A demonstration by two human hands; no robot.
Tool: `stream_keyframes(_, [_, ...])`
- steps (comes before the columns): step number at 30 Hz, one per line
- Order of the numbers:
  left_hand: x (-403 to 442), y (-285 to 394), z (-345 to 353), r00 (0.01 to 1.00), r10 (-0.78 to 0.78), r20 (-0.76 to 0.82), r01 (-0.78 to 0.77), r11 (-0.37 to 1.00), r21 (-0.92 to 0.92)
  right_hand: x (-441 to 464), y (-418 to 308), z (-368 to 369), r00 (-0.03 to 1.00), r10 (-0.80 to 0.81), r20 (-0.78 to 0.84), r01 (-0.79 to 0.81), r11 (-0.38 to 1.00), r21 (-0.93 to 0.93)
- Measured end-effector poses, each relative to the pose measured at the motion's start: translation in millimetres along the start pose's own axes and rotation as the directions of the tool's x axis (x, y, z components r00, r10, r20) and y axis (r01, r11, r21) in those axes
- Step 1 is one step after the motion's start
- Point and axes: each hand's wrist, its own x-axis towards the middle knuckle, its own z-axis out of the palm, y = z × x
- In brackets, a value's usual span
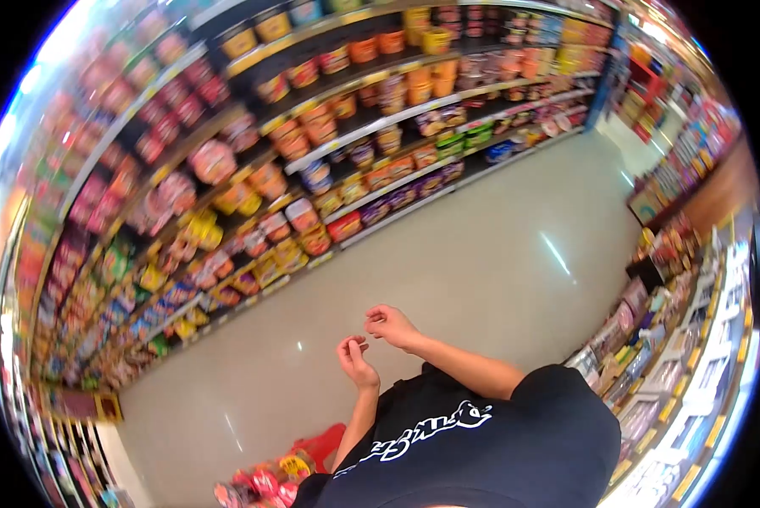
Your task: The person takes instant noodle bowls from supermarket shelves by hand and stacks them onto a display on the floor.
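My left hand (356, 359) is raised in front of the black shirt, its fingers loosely bent and somewhat apart. Just up and to the right of it is my right hand (390, 327), palm turned inward with its fingers half curled. A small gap separates the two hands, and I see nothing in either. Beneath them lies the shiny beige floor (447, 279). Near my left forearm, at the bottom edge, red and yellow packages (265, 484) sit beside a red thing (322, 447) that my arm partly covers.
Long shelves (380, 207) of packaged tubs and cups curve along the left and top. More shelves (689, 372) with boxed and wrapped goods stand at the right. A wooden-sided display (714, 190) is at the upper right, and a low yellow-edged stand (79, 405) at the lower left.
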Motion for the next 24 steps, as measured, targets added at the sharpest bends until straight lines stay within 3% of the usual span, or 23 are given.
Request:
stream_keyframes(3, [18,-19,66,0.973,-0.087,0.214,0.091,0.996,-0.008,-3,-14,-72,0.979,-0.03,-0.2,0.045,0.996,0.073])
stream_keyframes(11, [65,-66,203,0.827,-0.204,0.524,0.161,0.979,0.127,-8,-29,-208,0.835,0.0,-0.551,0.182,0.944,0.277])
stream_keyframes(16, [117,-100,322,0.823,-0.194,0.534,0.176,0.981,0.084,14,-43,-323,0.677,-0.013,-0.736,0.323,0.903,0.282])
stream_keyframes(20, [167,-125,428,0.826,-0.295,0.48,0.281,0.954,0.103,25,-74,-407,0.566,0.056,-0.823,0.249,0.939,0.235])
stream_keyframes(24, [209,-144,547,0.773,-0.293,0.563,0.302,0.95,0.08,8,-115,-487,0.398,-0.021,-0.917,0.236,0.968,0.081])
